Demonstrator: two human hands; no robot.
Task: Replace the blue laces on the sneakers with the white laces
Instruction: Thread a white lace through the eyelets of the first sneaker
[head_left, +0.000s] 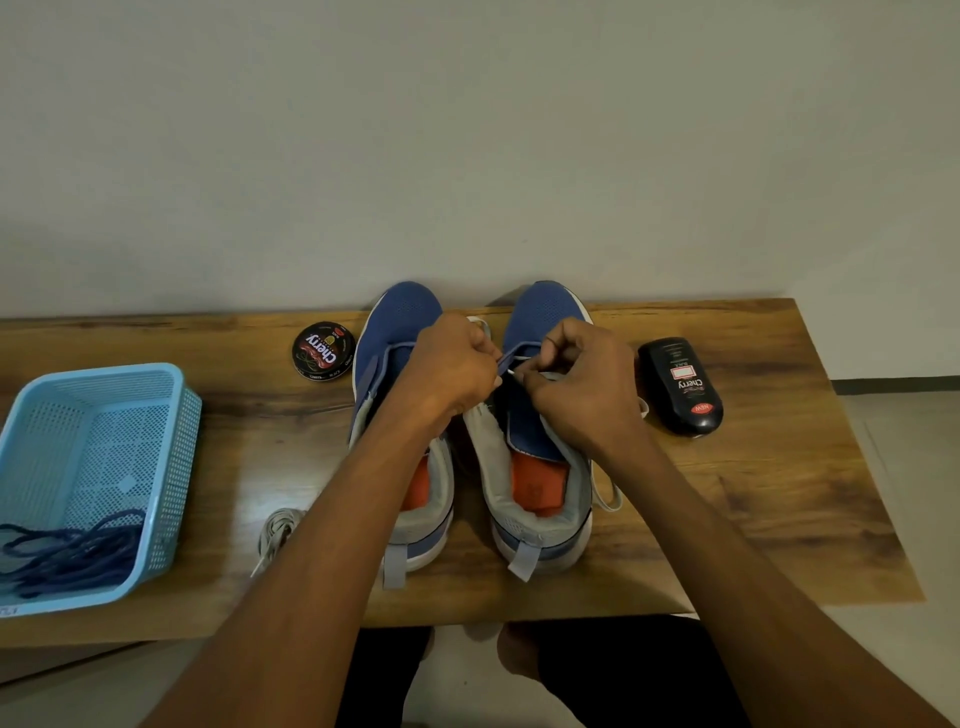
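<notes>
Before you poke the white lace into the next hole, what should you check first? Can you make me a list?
1. Blue laces out, in the basket: ok.
2. Right hand and left hand both pinching the white lace on the right sneaker: ok.
3. Lace tip lined up with a hole: cannot tell, fingers hide it.
4. Spare white lace ready for the left sneaker: ok.
5. Lace untwisted: cannot tell.

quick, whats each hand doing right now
Left hand: closed, pinching the white lace at the right sneaker.
Right hand: closed, pinching the same lace.
</notes>
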